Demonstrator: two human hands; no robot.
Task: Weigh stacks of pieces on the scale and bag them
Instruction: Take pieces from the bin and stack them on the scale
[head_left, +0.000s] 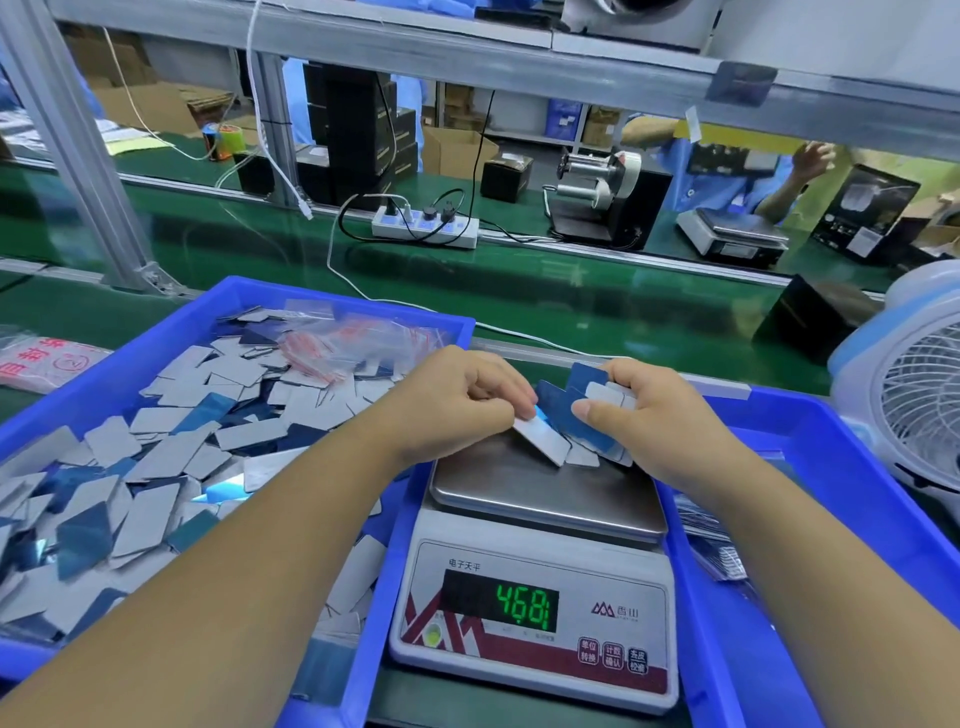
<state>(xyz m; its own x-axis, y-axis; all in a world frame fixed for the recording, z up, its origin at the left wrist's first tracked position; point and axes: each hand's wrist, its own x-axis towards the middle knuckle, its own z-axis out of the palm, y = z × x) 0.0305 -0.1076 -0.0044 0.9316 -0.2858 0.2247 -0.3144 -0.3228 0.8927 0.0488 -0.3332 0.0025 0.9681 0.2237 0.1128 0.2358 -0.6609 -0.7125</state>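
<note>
A fanned stack of pieces (582, 415) is held above the far edge of the scale (540, 587) pan. The stack is gripped by the curled fingers of the right hand (644, 410); one white piece (543, 441) is pinched by the left hand (457, 400). Loose pieces fill the blue tray (332, 301) at left. The display (501, 605) is lit green.

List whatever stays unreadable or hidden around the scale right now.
Head view:
- Digital scale's green display: decimal point and unit blurred.
- Fanned blue and grey pieces: count hidden by left hand and right hand.
- Right blue plastic bin: contents hidden by the forearm.
</note>
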